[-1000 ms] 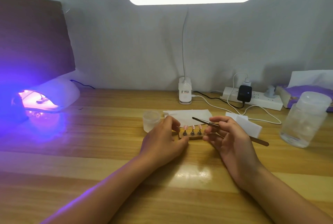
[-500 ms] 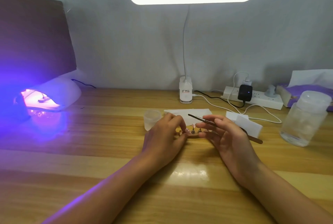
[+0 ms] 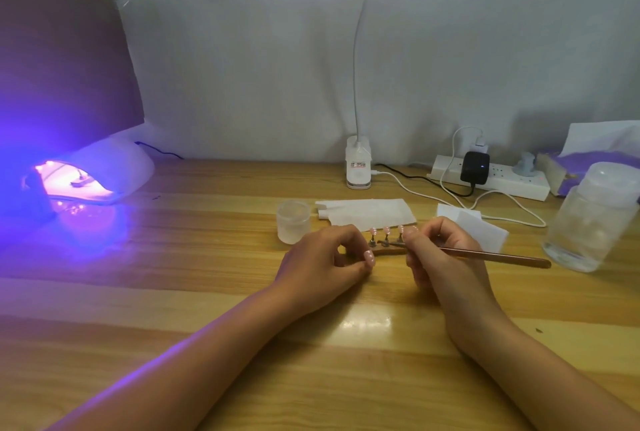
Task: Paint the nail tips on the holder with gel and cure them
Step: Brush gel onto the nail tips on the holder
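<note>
**Holder pinned, brush down among the tips**

My left hand sits at the left end of the holder, fingers curled in close and pinching that end down on the wooden table. My knuckles partly hide the contact itself. My right hand is closed narrow round the brush, pen-fashion. Its handle runs off to the right and its head sits low among the posts.

The holder looks like a light strip that would skid at a nudge, so I take it by the bare end, never the posts. The nail tips stand upright on it, small, thin and probably easy to knock loose. Wet gel smears, so only bristles should meet them.

Just beyond stands the frosted jar, and far left the curing lamp glows violet.
</note>
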{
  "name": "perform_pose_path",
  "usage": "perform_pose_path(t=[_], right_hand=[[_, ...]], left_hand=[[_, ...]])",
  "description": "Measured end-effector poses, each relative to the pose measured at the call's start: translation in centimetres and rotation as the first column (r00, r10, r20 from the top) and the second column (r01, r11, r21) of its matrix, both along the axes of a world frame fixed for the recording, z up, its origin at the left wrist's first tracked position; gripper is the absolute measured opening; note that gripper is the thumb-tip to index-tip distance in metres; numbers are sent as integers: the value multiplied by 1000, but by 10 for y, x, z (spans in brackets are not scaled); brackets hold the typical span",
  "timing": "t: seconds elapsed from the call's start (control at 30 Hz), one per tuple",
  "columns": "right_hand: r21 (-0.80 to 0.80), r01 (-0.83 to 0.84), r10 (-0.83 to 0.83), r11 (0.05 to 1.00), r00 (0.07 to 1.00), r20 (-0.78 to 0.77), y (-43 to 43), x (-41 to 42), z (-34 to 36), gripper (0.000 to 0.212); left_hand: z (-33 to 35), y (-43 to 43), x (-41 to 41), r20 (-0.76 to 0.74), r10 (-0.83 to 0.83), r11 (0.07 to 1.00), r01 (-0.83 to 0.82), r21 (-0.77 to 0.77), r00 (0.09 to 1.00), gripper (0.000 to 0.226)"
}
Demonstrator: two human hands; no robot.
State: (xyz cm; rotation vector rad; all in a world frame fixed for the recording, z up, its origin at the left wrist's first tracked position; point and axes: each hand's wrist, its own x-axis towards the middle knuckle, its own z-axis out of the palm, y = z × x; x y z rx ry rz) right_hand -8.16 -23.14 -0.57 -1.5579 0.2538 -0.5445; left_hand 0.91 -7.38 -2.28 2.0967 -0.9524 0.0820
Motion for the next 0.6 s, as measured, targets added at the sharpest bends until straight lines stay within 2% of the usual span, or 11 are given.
perform_pose_path(t=[0.17,0.6], right_hand=[[-128,44,-51,991,997,-50,1,2,-3,24],[-217,-63,48,974,996,-74,4,-1,-2,20]], left_hand=[[0,1,1,-27,-20,1000,20,-1,999,7],[3,0,-1,-60,-18,1000,17,-5,998,12]])
